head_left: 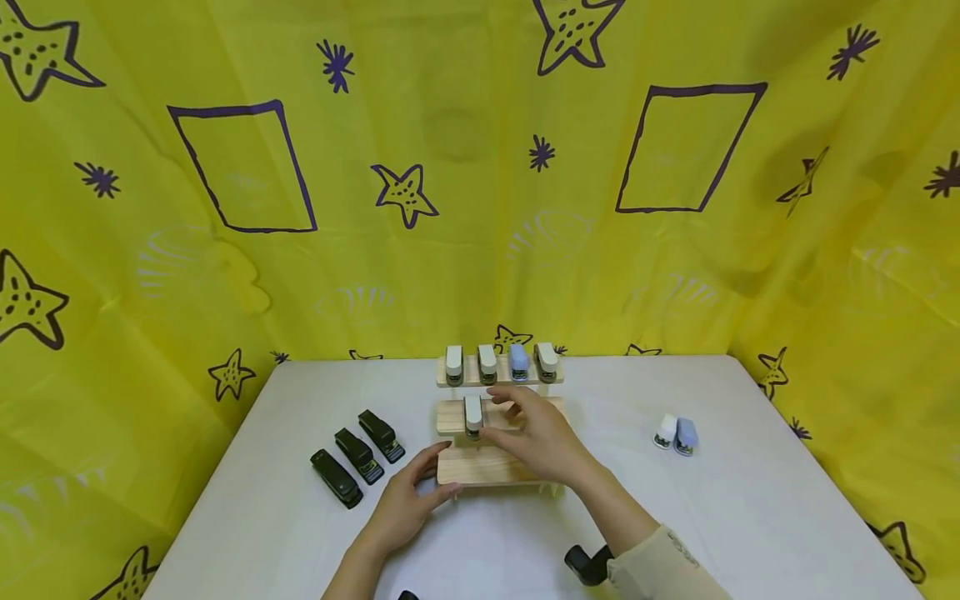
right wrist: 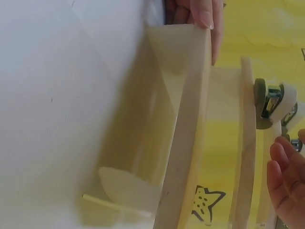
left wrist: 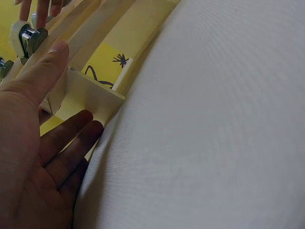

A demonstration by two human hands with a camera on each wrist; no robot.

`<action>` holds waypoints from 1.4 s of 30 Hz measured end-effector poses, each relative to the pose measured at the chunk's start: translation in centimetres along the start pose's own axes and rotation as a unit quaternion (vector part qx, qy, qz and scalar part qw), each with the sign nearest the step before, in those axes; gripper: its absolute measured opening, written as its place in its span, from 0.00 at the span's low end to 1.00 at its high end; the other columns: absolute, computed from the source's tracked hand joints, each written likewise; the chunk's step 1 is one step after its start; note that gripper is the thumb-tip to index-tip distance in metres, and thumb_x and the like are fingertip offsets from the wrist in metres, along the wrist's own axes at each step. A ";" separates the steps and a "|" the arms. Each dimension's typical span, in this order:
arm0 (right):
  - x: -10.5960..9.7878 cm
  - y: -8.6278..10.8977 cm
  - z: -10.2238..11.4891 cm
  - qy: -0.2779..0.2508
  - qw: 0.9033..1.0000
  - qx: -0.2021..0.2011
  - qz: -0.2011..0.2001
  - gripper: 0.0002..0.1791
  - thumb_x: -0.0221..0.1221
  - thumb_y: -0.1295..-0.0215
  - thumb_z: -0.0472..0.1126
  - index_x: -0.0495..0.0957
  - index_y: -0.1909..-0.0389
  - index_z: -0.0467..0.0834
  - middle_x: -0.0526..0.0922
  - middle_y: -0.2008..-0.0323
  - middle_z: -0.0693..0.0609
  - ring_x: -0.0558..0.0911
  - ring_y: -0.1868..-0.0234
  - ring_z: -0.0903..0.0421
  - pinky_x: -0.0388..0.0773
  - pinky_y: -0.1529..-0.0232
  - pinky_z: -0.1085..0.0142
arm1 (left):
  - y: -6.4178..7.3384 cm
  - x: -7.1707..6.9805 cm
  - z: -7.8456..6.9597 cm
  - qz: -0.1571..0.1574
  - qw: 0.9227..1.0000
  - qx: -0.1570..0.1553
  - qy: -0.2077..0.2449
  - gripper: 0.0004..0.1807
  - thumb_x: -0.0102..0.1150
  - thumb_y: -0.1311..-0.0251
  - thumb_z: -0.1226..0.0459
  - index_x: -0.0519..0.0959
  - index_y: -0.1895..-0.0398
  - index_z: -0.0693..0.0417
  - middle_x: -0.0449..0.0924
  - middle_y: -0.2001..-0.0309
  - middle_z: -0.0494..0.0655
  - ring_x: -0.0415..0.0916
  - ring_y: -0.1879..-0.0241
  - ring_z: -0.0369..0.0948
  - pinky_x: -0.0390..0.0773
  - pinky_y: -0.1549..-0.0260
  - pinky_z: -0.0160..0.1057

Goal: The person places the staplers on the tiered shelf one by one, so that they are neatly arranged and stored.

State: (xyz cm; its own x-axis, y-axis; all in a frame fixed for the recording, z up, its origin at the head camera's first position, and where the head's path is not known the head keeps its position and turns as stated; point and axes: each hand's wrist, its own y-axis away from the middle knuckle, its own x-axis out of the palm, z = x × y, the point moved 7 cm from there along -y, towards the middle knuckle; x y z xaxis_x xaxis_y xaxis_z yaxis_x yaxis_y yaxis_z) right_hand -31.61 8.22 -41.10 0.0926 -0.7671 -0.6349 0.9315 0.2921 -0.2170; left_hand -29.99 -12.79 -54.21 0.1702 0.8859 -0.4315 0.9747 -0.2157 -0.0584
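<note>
A three-tier wooden display stand [head_left: 491,467] stands on the white table. At its left end my left hand [head_left: 405,504] grips the lowest tier, the thumb on the front edge and a finger over the top corner. In the left wrist view other fingers [left wrist: 71,152] reach under that tier. One small white stapler [head_left: 472,414] sits upright toward the left of the middle tier. My right hand [head_left: 540,433] hovers just right of it, thumb and fingers apart and holding nothing. From the right wrist, the stapler [right wrist: 275,102] shows beside the loosely bent fingers [right wrist: 281,167].
Along the top tier stand three white staplers [head_left: 487,363] and a light blue one [head_left: 519,362]. Several black staplers [head_left: 360,456] lie in a slanted row at left. At right are a white stapler [head_left: 665,431] and a blue stapler [head_left: 686,436]. A yellow curtain [head_left: 465,275] surrounds the table.
</note>
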 end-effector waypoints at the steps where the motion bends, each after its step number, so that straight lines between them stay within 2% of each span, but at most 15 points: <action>1: -0.2 0.0 0.0 -0.002 1.000 -0.003 -0.002 0.31 0.71 0.34 0.49 0.75 0.32 0.49 0.82 0.39 0.52 0.81 0.47 0.54 0.80 0.50 0.54 | 0.0 0.0 0.0 -0.001 1.000 0.000 0.000 0.37 0.72 0.41 0.44 0.71 0.28 0.31 0.84 0.38 0.43 0.80 0.38 0.44 0.73 0.36 0.54; 5: -0.8 0.3 0.0 -0.004 1.000 -0.018 -0.009 0.29 0.71 0.34 0.47 0.76 0.33 0.48 0.83 0.39 0.51 0.81 0.47 0.54 0.80 0.51 0.54 | -0.2 -0.2 -0.1 -0.004 1.000 -0.001 -0.002 0.37 0.72 0.41 0.45 0.71 0.28 0.31 0.83 0.38 0.44 0.80 0.38 0.45 0.73 0.36 0.55; 11: -1.9 0.9 -0.6 -0.017 1.000 -0.020 -0.013 0.26 0.70 0.33 0.49 0.78 0.36 0.48 0.83 0.41 0.49 0.80 0.49 0.54 0.81 0.53 0.56 | -0.2 -0.1 -0.2 -0.006 1.000 -0.002 -0.007 0.37 0.72 0.41 0.45 0.72 0.28 0.31 0.84 0.38 0.45 0.80 0.37 0.47 0.71 0.36 0.60; 16: -2.6 1.4 -1.0 -0.023 0.999 -0.028 -0.027 0.23 0.69 0.32 0.47 0.79 0.37 0.50 0.84 0.45 0.47 0.81 0.52 0.54 0.81 0.55 0.60 | 0.0 -0.1 -0.2 -0.005 1.000 0.006 -0.010 0.37 0.72 0.40 0.45 0.71 0.28 0.32 0.85 0.40 0.43 0.81 0.38 0.45 0.73 0.36 0.56; 22: -3.7 1.8 -1.6 -0.022 0.998 -0.030 -0.047 0.22 0.69 0.32 0.46 0.79 0.39 0.52 0.86 0.49 0.49 0.81 0.54 0.55 0.81 0.55 0.58 | -0.1 -0.2 -0.2 -0.005 1.000 0.009 -0.008 0.37 0.72 0.41 0.45 0.71 0.28 0.30 0.84 0.39 0.43 0.81 0.38 0.44 0.73 0.36 0.55; 27: -4.6 2.1 -2.8 -0.017 0.998 -0.022 -0.063 0.20 0.69 0.32 0.46 0.80 0.41 0.51 0.85 0.54 0.55 0.81 0.57 0.59 0.79 0.56 0.64 | -0.1 -0.2 0.0 -0.003 1.000 0.007 -0.006 0.37 0.71 0.41 0.44 0.70 0.28 0.30 0.84 0.38 0.44 0.80 0.38 0.44 0.72 0.36 0.56; 34: -6.8 2.7 -4.7 0.002 0.996 -0.007 -0.086 0.18 0.68 0.31 0.45 0.81 0.44 0.46 0.84 0.58 0.56 0.80 0.59 0.61 0.77 0.58 0.67 | -0.3 -0.2 -0.1 -0.007 1.000 0.009 -0.007 0.37 0.72 0.41 0.44 0.70 0.28 0.29 0.84 0.38 0.44 0.80 0.38 0.45 0.72 0.35 0.58; 42: -8.6 3.2 -7.0 0.020 0.997 0.023 -0.073 0.18 0.68 0.30 0.47 0.80 0.43 0.49 0.84 0.56 0.53 0.81 0.56 0.59 0.77 0.58 0.67 | -0.2 -0.1 0.0 -0.006 1.000 -0.001 -0.002 0.37 0.72 0.41 0.45 0.71 0.28 0.29 0.84 0.39 0.43 0.80 0.38 0.45 0.72 0.35 0.58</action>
State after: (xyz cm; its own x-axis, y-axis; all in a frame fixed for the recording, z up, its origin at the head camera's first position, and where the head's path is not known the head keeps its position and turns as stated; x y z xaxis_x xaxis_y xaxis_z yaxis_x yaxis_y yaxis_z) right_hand -31.86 19.75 -41.56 -0.0580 -0.7752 -0.6291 0.9489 0.1529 -0.2759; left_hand -30.17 -12.86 -54.17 0.1578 0.8869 -0.4343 0.9770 -0.2041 -0.0618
